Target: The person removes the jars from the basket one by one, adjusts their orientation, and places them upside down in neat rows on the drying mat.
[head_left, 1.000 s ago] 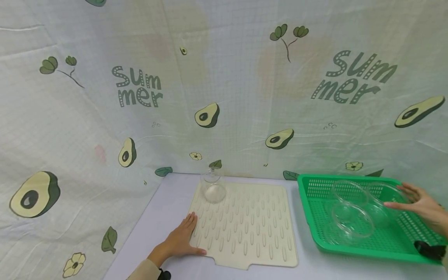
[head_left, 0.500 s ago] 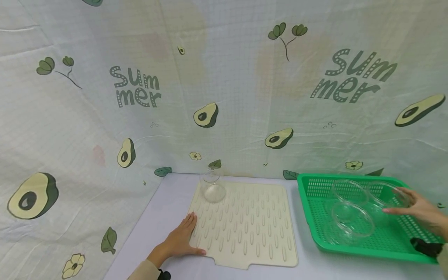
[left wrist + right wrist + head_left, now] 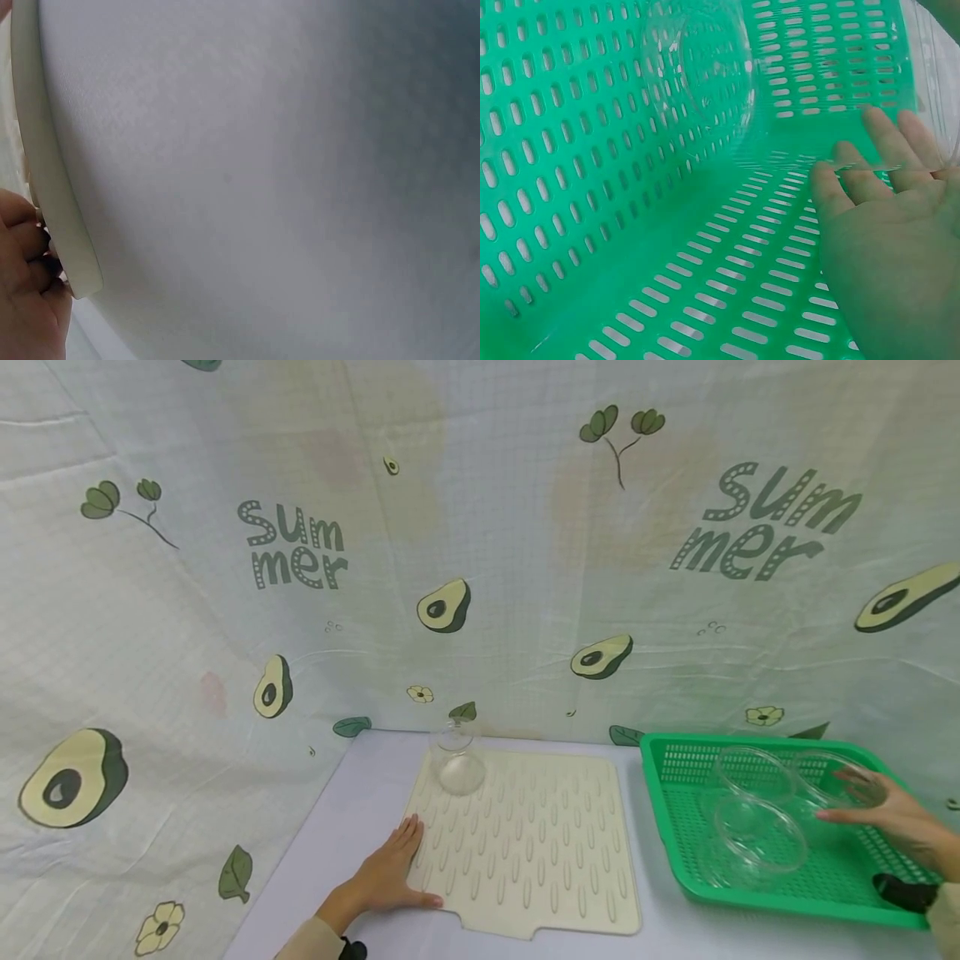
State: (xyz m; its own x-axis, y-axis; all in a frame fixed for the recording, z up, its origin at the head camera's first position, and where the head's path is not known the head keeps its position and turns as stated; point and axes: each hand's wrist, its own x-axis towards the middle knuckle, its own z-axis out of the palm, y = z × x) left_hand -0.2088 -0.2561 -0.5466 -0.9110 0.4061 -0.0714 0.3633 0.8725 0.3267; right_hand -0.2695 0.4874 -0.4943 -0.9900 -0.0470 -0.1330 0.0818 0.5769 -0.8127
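My left hand [image 3: 386,866] rests at the near left corner of a cream ridged mat [image 3: 525,843]. Its straight fingers lie along the left edge and its thumb along the front edge. In the left wrist view, fingers [image 3: 22,259] touch the mat's rim [image 3: 56,180]. Over the right end of the green basket [image 3: 795,902], my right hand [image 3: 892,814] holds a clear ribbed cup [image 3: 828,768], its thumb in front and fingers behind. In the right wrist view, those fingers [image 3: 885,142] show through the clear wall. Another clear cup [image 3: 761,831] and a third [image 3: 750,768] sit in the basket.
A clear knobbed vessel [image 3: 459,768] stands on the mat's far left corner. Behind the white table [image 3: 337,827] hangs a cloth [image 3: 517,527] printed with avocados. The basket's raised rim borders the cups at the right.
My right hand has moved left and slightly down, bringing its fingers behind the clear cup and its thumb along the front. My left hand has stayed in place on the mat.
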